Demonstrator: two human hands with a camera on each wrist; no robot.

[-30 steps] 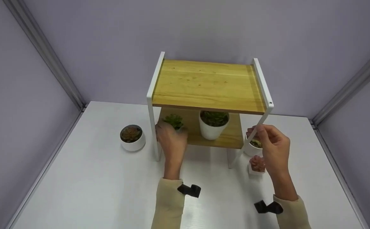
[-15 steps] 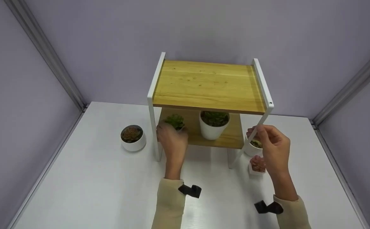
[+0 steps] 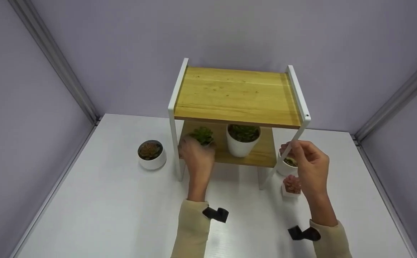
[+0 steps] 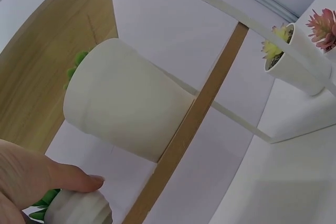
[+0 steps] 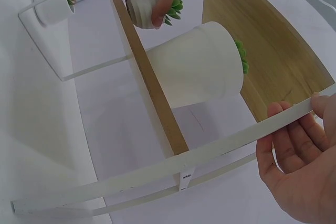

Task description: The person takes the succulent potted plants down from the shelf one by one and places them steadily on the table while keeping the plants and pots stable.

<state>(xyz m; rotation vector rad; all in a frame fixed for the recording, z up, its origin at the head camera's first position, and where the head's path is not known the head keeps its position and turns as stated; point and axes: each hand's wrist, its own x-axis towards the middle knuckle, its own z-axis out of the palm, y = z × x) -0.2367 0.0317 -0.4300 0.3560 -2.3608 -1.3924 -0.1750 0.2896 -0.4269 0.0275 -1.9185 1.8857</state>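
Note:
On the left part of the lower shelf, my left hand (image 3: 197, 156) grips a small ribbed white pot (image 5: 140, 9) with a green succulent (image 3: 203, 135) in it. The thumb lies along the pot's side in the left wrist view. To its right stands a larger white pot (image 3: 241, 147) with a green plant, upright on that shelf. My right hand (image 3: 313, 167) pinches the front right white upright of the two-tier wooden shelf rack (image 3: 237, 95) between thumb and fingers, seen closely in the right wrist view.
Left of the rack a round white pot (image 3: 152, 163) with a reddish-brown succulent stands on the white table (image 3: 97, 215). Beside the right upright are a white pot with a yellow-green succulent (image 4: 273, 50) and a small square pot with a pink succulent (image 3: 292, 184). Walls enclose the table.
My left hand has shifted slightly to the right along the lower shelf with the small potted succulent. The right hand keeps its hold on the upright. The head view has moved a little.

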